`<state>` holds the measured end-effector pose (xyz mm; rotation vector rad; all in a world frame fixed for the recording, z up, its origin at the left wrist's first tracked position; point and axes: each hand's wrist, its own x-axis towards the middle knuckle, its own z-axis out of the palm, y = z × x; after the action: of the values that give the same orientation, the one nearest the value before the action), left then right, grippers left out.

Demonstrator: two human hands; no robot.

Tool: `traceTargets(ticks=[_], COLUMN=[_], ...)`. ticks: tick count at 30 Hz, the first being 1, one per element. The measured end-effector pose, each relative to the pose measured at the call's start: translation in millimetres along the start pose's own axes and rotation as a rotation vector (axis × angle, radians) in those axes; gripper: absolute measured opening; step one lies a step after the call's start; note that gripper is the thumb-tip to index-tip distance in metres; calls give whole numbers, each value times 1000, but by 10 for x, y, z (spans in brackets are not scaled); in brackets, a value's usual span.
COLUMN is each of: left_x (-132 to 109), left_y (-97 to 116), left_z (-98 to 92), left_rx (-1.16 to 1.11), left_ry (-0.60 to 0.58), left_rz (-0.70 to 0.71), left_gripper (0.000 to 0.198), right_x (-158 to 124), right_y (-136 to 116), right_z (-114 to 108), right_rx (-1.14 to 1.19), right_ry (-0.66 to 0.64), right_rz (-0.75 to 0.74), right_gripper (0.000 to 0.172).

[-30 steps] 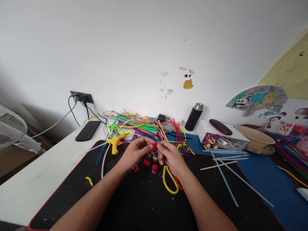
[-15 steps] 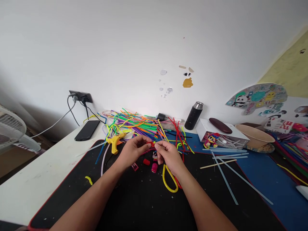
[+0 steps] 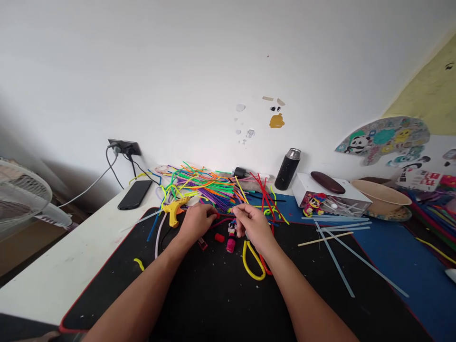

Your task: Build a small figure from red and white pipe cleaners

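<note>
My left hand (image 3: pixel 199 219) is closed with its fingertips round a small red piece (image 3: pixel 216 215), right of the yellow glue gun (image 3: pixel 173 211). Across a small gap, my right hand (image 3: pixel 251 223) is pinched; whatever lies between its fingertips is too small to make out. Below and between the hands, a small pink figure (image 3: pixel 231 243) and a red piece (image 3: pixel 219 237) lie on the black mat (image 3: pixel 213 294). A red clip (image 3: pixel 202 243) sits under my left hand. Beside my right wrist is a yellow loop (image 3: pixel 252 270).
Behind the hands lies a heap of coloured pipe cleaners (image 3: pixel 210 187). A black flask (image 3: pixel 288 168) stands at the wall. To the right are glue sticks (image 3: pixel 335 261), a white box (image 3: pixel 320 190) and a colourful figure (image 3: pixel 314 204). A phone (image 3: pixel 134 194) lies left.
My hands have moved apart; the left went left with the red piece. The view has shifted slightly.
</note>
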<state>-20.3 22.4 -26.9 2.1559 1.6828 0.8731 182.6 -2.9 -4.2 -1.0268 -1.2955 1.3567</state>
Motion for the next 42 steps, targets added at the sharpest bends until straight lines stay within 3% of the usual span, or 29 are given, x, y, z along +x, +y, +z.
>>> traceTargets(ticks=[10, 21, 25, 29, 34, 38, 42], left_x=[12, -14, 3, 23, 44, 82, 116], left_y=[31, 8, 21, 13, -60, -36, -12], left_z=[31, 65, 15, -168, -433, -496, -511], left_rx=[222, 308, 177, -77, -474, -820, -958], left_ry=[-98, -57, 95, 377, 749, 853, 935], left_rz=[-48, 3, 32, 42, -184, -234, -227], left_gripper=[17, 18, 18, 21, 27, 25, 24], right_x=[15, 43, 62, 98, 171, 202, 226], right_y=[16, 28, -41, -143, -174, -101, 2], right_z=[-7, -49, -125, -276, -473, -491, -455], right_rx=[-48, -47, 8, 125, 232, 225, 179], right_ry=[-24, 21, 141, 335, 514, 525, 547], right_rz=[-10, -44, -78, -136, -215, -213, -239], right_gripper=[32, 33, 36, 37, 37, 36, 39])
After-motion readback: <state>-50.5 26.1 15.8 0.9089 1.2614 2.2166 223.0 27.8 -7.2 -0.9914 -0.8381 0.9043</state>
